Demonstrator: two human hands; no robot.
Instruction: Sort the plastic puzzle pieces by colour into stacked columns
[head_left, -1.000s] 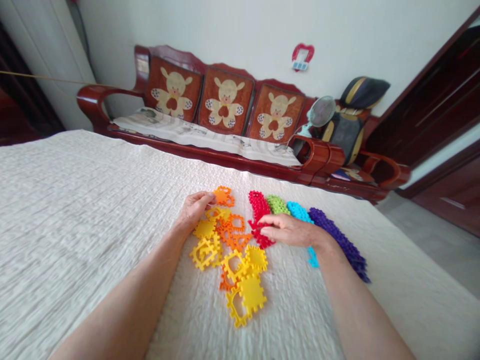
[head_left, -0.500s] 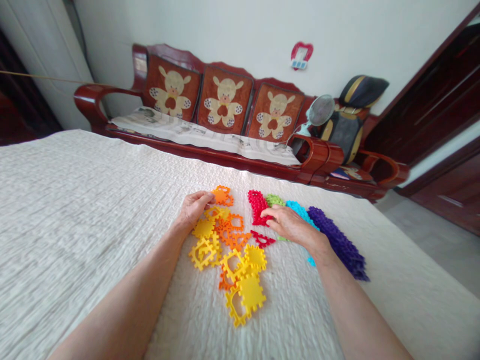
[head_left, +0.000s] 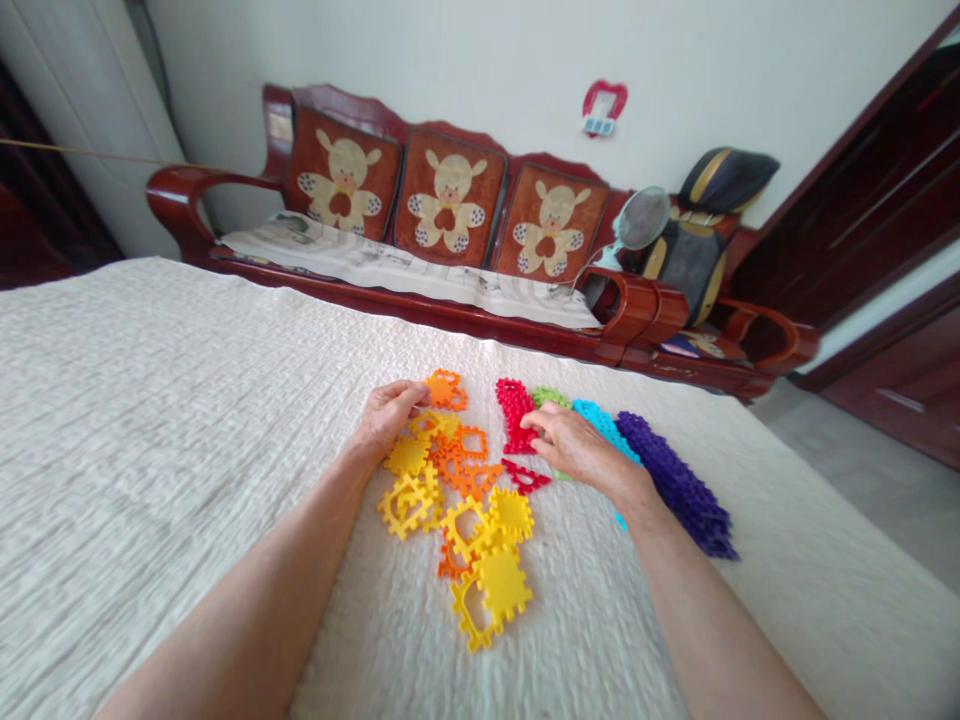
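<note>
My left hand (head_left: 391, 412) pinches the edge of an orange interlocking tile (head_left: 439, 388) at the far end of the orange pieces. Beside that wrist lie several yellow tiles (head_left: 409, 456), with more orange tiles (head_left: 472, 442) next to them. My right hand (head_left: 574, 440) is at the near side of a stack of red tiles (head_left: 515, 408), its fingers slightly parted and bent. A loose red triangular piece (head_left: 525, 477) lies just below those fingers. Green tiles (head_left: 550, 397) are partly hidden behind the right hand.
Rows of blue tiles (head_left: 604, 425) and purple tiles (head_left: 675, 485) lie right of my right hand, the blue partly covered by my forearm. Nearer me is a yellow pile (head_left: 502, 582). A white quilted cover (head_left: 187, 400) spreads beneath everything. A wooden sofa (head_left: 450, 310) stands beyond.
My right hand's fingers have lifted and loosened a little at the red stack. My left hand and the tiles stay almost where they were.
</note>
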